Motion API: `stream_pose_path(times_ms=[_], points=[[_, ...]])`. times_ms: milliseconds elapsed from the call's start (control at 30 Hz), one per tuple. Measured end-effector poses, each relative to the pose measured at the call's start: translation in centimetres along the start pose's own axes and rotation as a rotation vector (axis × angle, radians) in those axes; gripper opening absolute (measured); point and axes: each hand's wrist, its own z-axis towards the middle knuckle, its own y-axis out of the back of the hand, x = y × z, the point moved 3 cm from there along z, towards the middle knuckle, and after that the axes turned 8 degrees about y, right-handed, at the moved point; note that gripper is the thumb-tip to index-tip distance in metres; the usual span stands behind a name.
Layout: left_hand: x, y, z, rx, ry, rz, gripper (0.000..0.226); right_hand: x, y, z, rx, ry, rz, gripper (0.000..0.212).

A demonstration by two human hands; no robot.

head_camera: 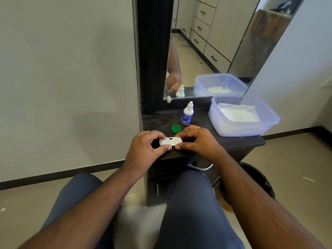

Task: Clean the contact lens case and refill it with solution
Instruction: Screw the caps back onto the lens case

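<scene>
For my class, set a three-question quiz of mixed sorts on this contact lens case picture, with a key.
1. True or false: the green round plastic cap is screwed onto the white plastic contact lens case.
2. Which hands hold the case? A) left hand only B) right hand only C) both
3. Fill in: the small white dropper bottle with a blue label stands ___ on the dark tabletop.

Key: 1 false; 2 C; 3 upright.
</scene>
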Motion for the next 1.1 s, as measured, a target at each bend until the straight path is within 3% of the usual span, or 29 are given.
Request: stream_pose_path(times_ms=[300,500,767,900,1000,1100], points=[[-0.4,-0.3,0.4,0.016,-0.015,0.037,0.029,0.2,0.1,-0.1,-0.002,-0.003,0.001,0.035],[0.4,-0.2,0.6,0.123,0.014,-0.071,0.027,0.2,0.1,0.0,0.003,0.015,-0.002,0.033],[0.9,0.9,0.6,0.13,0.052,-0.135,0.048,0.1,0.1,0.0,0.004,0.002,0.023,0.032],[0.0,0.3,0.4,0.062,0.043,-0.109,0.026,-0.1,0.0,0.0,0.001,-0.002,0.019,0.032],[-0.2,-0.6,0.1,0.033,0.009,-0.039,0.036,-0.1,0.0,0.0,0.008,0.003,-0.003,0.031],[-0.1,-0.9,0.5,0.035,-0.013,0.019,0.031,0.0,0.0,0.0,0.01,-0.005,0.002,0.032]])
